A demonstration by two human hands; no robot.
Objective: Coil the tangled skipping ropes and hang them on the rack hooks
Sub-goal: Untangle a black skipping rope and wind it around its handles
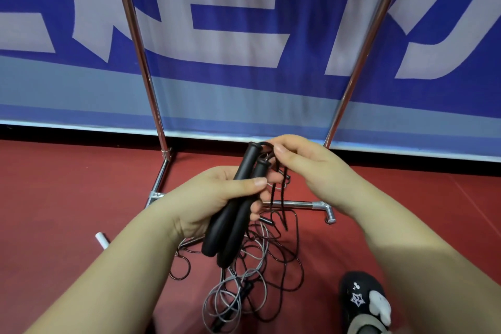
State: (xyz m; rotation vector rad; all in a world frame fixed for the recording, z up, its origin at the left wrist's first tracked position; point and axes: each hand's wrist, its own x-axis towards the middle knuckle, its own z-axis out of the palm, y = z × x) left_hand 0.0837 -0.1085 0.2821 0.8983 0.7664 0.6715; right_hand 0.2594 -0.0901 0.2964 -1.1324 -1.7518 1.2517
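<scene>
My left hand (217,198) grips two black skipping-rope handles (233,222) side by side, their cord ends pointing up and away from me. My right hand (306,168) pinches the thin black cord (282,192) just at the top of the handles. From there the cord hangs down into a tangled heap of black and grey ropes (244,279) on the red floor below my hands. The chrome rack (141,43) stands right behind, with two slanted poles and a floor bar (298,204). Its hooks are out of view.
A blue and white banner (244,35) closes off the space behind the rack. My dark shoe (363,304) is at the lower right beside the rope heap. A small white cylinder (101,239) lies on the floor at the left.
</scene>
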